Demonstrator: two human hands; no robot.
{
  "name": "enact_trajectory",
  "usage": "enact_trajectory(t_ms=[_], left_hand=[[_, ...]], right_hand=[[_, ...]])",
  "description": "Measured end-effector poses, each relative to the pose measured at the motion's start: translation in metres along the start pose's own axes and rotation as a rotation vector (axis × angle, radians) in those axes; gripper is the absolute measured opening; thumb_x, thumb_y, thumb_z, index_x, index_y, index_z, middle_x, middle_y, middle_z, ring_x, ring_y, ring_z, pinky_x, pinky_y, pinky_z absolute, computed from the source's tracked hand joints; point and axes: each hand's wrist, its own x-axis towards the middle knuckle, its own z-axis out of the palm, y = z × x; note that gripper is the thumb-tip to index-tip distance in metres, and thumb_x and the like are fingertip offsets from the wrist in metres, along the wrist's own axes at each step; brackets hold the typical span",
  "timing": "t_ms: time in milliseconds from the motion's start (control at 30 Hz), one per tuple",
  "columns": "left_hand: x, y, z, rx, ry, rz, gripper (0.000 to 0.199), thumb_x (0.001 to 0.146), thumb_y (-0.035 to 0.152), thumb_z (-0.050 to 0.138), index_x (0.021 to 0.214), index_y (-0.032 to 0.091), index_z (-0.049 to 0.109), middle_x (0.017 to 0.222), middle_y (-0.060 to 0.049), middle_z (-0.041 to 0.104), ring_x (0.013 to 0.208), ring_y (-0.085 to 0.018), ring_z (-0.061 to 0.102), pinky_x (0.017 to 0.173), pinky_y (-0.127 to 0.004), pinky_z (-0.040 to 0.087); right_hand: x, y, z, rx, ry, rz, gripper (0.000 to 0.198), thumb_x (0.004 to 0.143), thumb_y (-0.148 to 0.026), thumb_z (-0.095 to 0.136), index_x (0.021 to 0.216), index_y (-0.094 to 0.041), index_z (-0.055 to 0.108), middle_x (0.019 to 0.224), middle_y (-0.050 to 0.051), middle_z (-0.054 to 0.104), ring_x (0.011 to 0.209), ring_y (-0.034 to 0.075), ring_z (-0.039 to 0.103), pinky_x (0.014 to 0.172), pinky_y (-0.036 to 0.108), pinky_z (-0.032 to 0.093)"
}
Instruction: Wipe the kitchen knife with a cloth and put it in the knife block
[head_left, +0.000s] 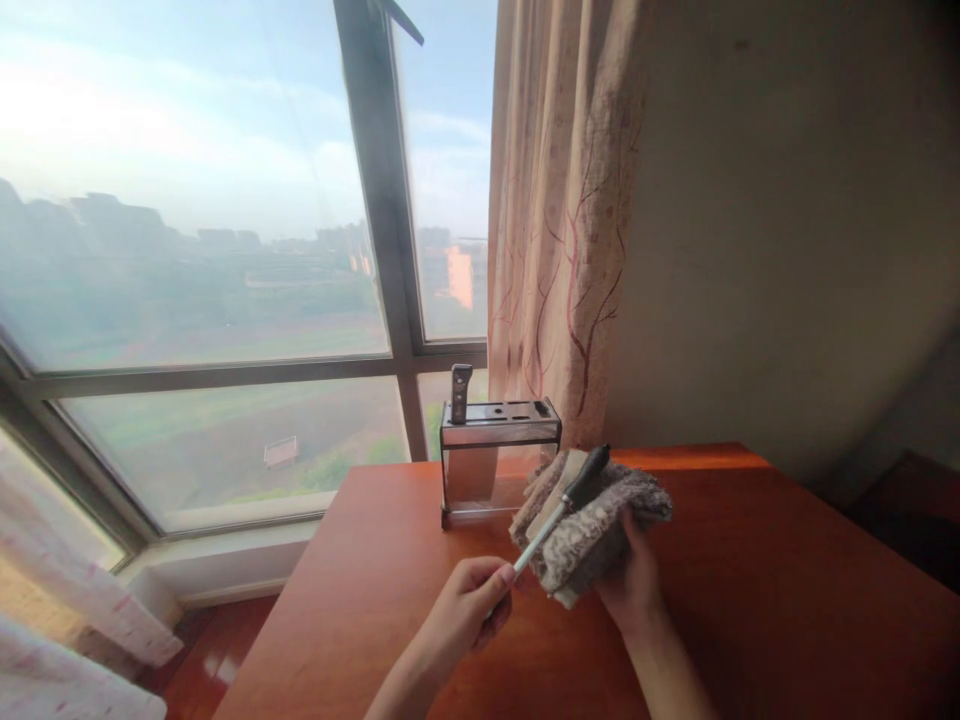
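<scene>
My left hand (474,602) is closed around the lower end of a sharpening steel (543,534), a thin pale rod with a black handle. The steel slants up and to the right, its handle pointing away from me. Behind and under it is a bunched grey and beige patterned cloth (592,540). My right hand (636,590) grips this cloth from the right side, with the fingers partly hidden beneath it. Beyond the cloth a knife block (501,436) with clear sides and a slotted dark top stands on the table. One black-handled knife (460,394) sits upright in its left end.
Under everything is a reddish-brown wooden table (360,580). A large window (217,380) with dark frames fills the left and back. A beige curtain (559,220) with a branch pattern hangs behind the block, beside a plain wall (765,240). A white curtain (67,640) hangs low at left.
</scene>
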Motion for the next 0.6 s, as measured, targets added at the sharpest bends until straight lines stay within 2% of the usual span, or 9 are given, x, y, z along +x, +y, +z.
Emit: enact_trajectory(t_ms=[67, 167, 233, 333, 433, 533, 600], left_hand=[[-0.001, 0.0, 0.0, 0.013, -0.004, -0.003, 0.049, 0.077, 0.062, 0.056, 0.081, 0.013, 0.061, 0.044, 0.009, 0.037, 0.034, -0.005, 0.022, 0.035, -0.021, 0.011], [0.002, -0.004, 0.0, 0.101, -0.046, -0.002, 0.047, 0.077, 0.061, 0.057, 0.078, 0.014, 0.061, 0.043, 0.009, 0.035, 0.037, -0.006, 0.024, 0.038, -0.022, 0.013], [0.004, -0.008, 0.001, 0.252, -0.051, 0.05, 0.045, 0.08, 0.058, 0.055, 0.069, 0.015, 0.058, 0.046, 0.006, 0.039, 0.042, -0.007, 0.03, 0.042, -0.022, 0.019], [0.008, -0.012, 0.002, 0.513, 0.037, 0.165, 0.043, 0.088, 0.051, 0.047, 0.064, 0.016, 0.054, 0.053, 0.001, 0.048, 0.051, -0.011, 0.04, 0.05, -0.024, 0.026], [0.01, -0.013, 0.002, 0.66, 0.123, 0.263, 0.039, 0.091, 0.044, 0.043, 0.067, 0.016, 0.056, 0.06, -0.002, 0.053, 0.057, -0.014, 0.046, 0.055, -0.025, 0.029], [0.01, -0.013, 0.003, 0.718, 0.185, 0.35, 0.032, 0.089, 0.042, 0.05, 0.072, 0.017, 0.06, 0.066, -0.002, 0.053, 0.062, -0.015, 0.045, 0.057, -0.024, 0.029], [0.011, -0.014, 0.003, 0.712, 0.197, 0.346, 0.034, 0.087, 0.044, 0.051, 0.07, 0.017, 0.061, 0.063, 0.0, 0.049, 0.061, -0.014, 0.042, 0.056, -0.024, 0.027]], right_hand=[[0.001, -0.006, -0.009, 0.065, -0.056, -0.014, 0.043, 0.073, -0.067, 0.059, 0.093, -0.03, 0.071, 0.102, 0.003, 0.074, 0.102, 0.029, 0.065, 0.089, 0.049, 0.05], [0.001, -0.008, -0.02, 0.085, -0.063, -0.028, 0.042, 0.069, -0.071, 0.06, 0.087, -0.034, 0.072, 0.098, 0.001, 0.075, 0.1, 0.029, 0.065, 0.09, 0.052, 0.048], [0.001, -0.004, -0.023, 0.089, -0.066, 0.0, 0.044, 0.064, -0.072, 0.064, 0.084, -0.033, 0.072, 0.094, 0.002, 0.076, 0.098, 0.03, 0.065, 0.09, 0.053, 0.048], [-0.002, 0.004, -0.017, 0.059, -0.088, 0.041, 0.044, 0.058, -0.065, 0.073, 0.083, -0.029, 0.072, 0.089, 0.004, 0.076, 0.097, 0.031, 0.065, 0.089, 0.052, 0.05], [-0.006, 0.007, -0.004, 0.048, -0.051, 0.066, 0.041, 0.06, -0.05, 0.079, 0.092, -0.025, 0.071, 0.092, 0.003, 0.075, 0.099, 0.029, 0.065, 0.09, 0.047, 0.05], [-0.01, 0.006, 0.01, 0.034, 0.011, 0.043, 0.049, 0.063, -0.041, 0.079, 0.107, -0.024, 0.067, 0.1, 0.003, 0.074, 0.102, 0.028, 0.065, 0.089, 0.044, 0.052], [-0.011, 0.004, 0.016, 0.01, 0.023, -0.007, 0.055, 0.064, -0.038, 0.08, 0.114, -0.025, 0.063, 0.106, 0.002, 0.073, 0.104, 0.027, 0.065, 0.089, 0.042, 0.052]])
